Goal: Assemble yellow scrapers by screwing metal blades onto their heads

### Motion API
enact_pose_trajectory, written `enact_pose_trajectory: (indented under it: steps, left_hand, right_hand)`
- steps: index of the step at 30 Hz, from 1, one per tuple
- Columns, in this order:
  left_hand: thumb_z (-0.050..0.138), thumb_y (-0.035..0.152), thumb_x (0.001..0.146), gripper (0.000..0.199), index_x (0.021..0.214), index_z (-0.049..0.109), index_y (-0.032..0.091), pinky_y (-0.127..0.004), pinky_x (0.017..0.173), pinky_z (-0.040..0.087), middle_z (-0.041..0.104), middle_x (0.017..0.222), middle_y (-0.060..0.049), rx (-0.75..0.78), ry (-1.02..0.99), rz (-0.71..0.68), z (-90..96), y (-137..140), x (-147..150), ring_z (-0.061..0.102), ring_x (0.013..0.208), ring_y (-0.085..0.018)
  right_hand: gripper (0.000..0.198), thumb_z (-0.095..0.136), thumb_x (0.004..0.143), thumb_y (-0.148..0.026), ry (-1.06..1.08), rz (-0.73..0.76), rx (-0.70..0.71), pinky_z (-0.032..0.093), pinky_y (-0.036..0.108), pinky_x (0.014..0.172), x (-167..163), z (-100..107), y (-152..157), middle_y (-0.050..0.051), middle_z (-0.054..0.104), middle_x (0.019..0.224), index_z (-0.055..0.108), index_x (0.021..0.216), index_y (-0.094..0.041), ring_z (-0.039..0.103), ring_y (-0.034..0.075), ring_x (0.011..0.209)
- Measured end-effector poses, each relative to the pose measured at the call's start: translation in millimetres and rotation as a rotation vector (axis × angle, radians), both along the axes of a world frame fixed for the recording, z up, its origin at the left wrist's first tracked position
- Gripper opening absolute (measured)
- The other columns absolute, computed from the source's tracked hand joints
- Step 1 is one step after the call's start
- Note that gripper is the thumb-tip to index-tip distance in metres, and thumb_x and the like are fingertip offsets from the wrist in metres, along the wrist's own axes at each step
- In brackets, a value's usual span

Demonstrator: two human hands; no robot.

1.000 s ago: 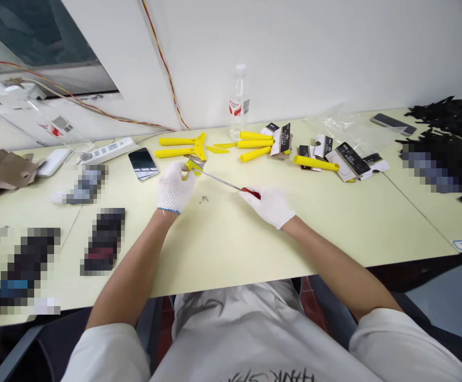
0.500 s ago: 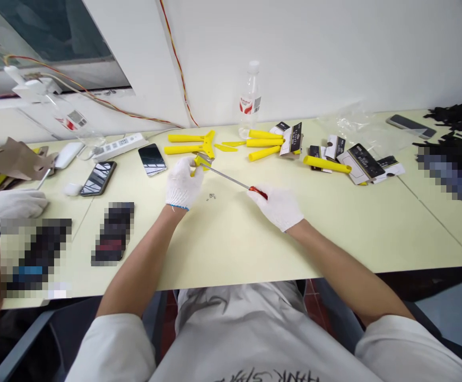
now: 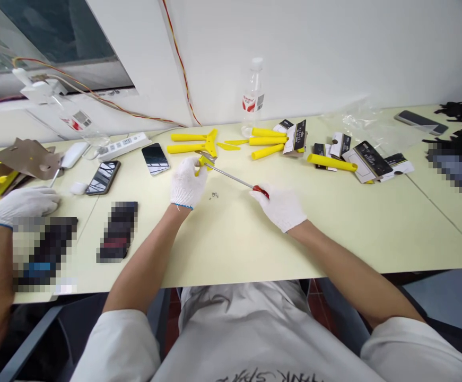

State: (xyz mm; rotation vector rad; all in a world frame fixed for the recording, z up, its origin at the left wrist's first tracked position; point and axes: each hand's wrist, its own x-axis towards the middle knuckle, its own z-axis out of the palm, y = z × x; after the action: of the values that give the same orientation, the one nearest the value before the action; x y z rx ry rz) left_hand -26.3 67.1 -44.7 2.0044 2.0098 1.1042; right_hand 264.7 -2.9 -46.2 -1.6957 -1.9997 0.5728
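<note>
In a white knit glove, my left hand (image 3: 188, 184) is closed around a small yellow scraper head (image 3: 202, 161) with a metal blade. My right hand (image 3: 281, 206), also gloved, grips the red handle of a long screwdriver (image 3: 235, 179). The screwdriver slants left, its tip at the yellow head; exact contact is too small to tell. Several tiny screws (image 3: 214, 196) lie on the table between my hands. Just beyond my left hand are a yellow scraper part with a forked end (image 3: 211, 142) and flat yellow pieces (image 3: 229, 147).
Yellow handles (image 3: 268, 151) and printed cards (image 3: 368, 162) lie along the back. A plastic bottle (image 3: 253, 101) stands by the wall. Phones (image 3: 155, 158) and a power strip (image 3: 123, 145) are at left. A co-worker's gloved hand (image 3: 26, 204) rests at the far left.
The view has shifted slightly, so the table's things appear a little farther right. Both hands keep their grips, and the screwdriver stays at the yellow scraper head.
</note>
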Motion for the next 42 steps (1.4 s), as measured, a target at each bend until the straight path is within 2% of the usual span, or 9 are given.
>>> enact_pose_trajectory:
  steps: [5,9,12,17,21,25,30,35,42]
  left_hand:
    - [0.074,0.017,0.106,0.012,0.116,0.075,0.023,-0.043,0.100,0.062,0.086,0.119,-0.011,-0.011,0.005,-0.004,3.4,-4,4,0.082,0.109,-0.031]
    - [0.073,0.018,0.106,0.014,0.119,0.077,0.023,-0.042,0.099,0.062,0.086,0.119,-0.010,0.013,0.016,-0.019,3.8,-6,6,0.082,0.108,-0.031]
    - [0.073,0.016,0.106,0.014,0.117,0.077,0.023,-0.043,0.101,0.063,0.086,0.120,-0.011,0.011,0.008,-0.012,3.9,-5,5,0.082,0.108,-0.031]
    - [0.073,0.016,0.106,0.013,0.117,0.079,0.022,-0.044,0.105,0.062,0.086,0.116,-0.011,0.005,-0.004,0.008,4.7,-4,4,0.082,0.112,-0.032]
    - [0.074,0.017,0.106,0.011,0.111,0.079,0.024,-0.044,0.104,0.063,0.086,0.110,-0.009,-0.018,0.009,0.012,2.9,-2,4,0.083,0.109,-0.032]
    - [0.074,0.018,0.105,0.011,0.111,0.079,0.025,-0.043,0.104,0.063,0.087,0.114,-0.009,0.009,0.015,0.007,2.6,-2,4,0.083,0.108,-0.032]
    - [0.072,0.018,0.106,0.009,0.109,0.078,0.023,-0.044,0.101,0.061,0.086,0.113,-0.012,-0.018,0.051,-0.004,4.6,-6,5,0.083,0.109,-0.034]
    - [0.071,0.020,0.107,0.014,0.116,0.080,0.022,-0.043,0.100,0.062,0.087,0.117,-0.012,0.009,0.079,-0.026,1.3,-6,5,0.083,0.105,-0.032]
    - [0.074,0.021,0.105,0.012,0.115,0.081,0.023,-0.043,0.099,0.063,0.088,0.119,-0.012,0.059,0.042,-0.052,-3.4,-3,3,0.084,0.103,-0.032]
  right_hand:
    - [0.056,0.054,0.117,-0.071,0.396,0.139,-0.439,0.036,0.031,0.056,7,8,1,0.001,0.063,0.070,0.072,0.092,-0.024,0.050,0.017,0.057]
    - [0.057,0.064,0.108,-0.080,0.668,0.104,-0.740,0.018,0.029,0.046,12,14,4,-0.006,0.049,0.067,0.070,0.102,-0.024,0.023,0.011,0.047]
    - [0.046,0.073,0.107,-0.070,0.557,0.078,-0.623,0.022,0.029,0.047,9,15,4,-0.006,0.054,0.067,0.066,0.099,-0.025,0.030,0.012,0.048]
    - [0.027,0.083,0.105,-0.048,0.177,-0.021,-0.085,0.055,0.038,0.079,0,6,-1,0.008,0.083,0.094,0.076,0.095,-0.024,0.076,0.027,0.085]
    - [0.028,0.070,0.116,-0.044,0.050,-0.020,0.012,0.058,0.044,0.091,-6,1,-5,0.014,0.090,0.116,0.088,0.114,-0.022,0.084,0.035,0.104]
    - [0.030,0.066,0.118,-0.044,0.085,0.036,-0.040,0.056,0.042,0.090,-6,4,-5,0.012,0.089,0.110,0.087,0.113,-0.022,0.082,0.032,0.099]
    - [0.052,0.060,0.118,-0.055,0.162,0.093,-0.217,0.043,0.036,0.073,3,11,0,0.004,0.070,0.076,0.065,0.078,-0.023,0.062,0.021,0.072]
    - [0.059,0.064,0.112,-0.075,0.451,0.104,-0.449,0.031,0.030,0.056,7,9,1,-0.002,0.057,0.067,0.063,0.083,-0.023,0.042,0.013,0.056]
    - [0.040,0.061,0.121,-0.048,0.708,0.013,-0.738,0.016,0.024,0.041,6,14,6,-0.006,0.050,0.065,0.068,0.093,-0.020,0.024,0.007,0.044]
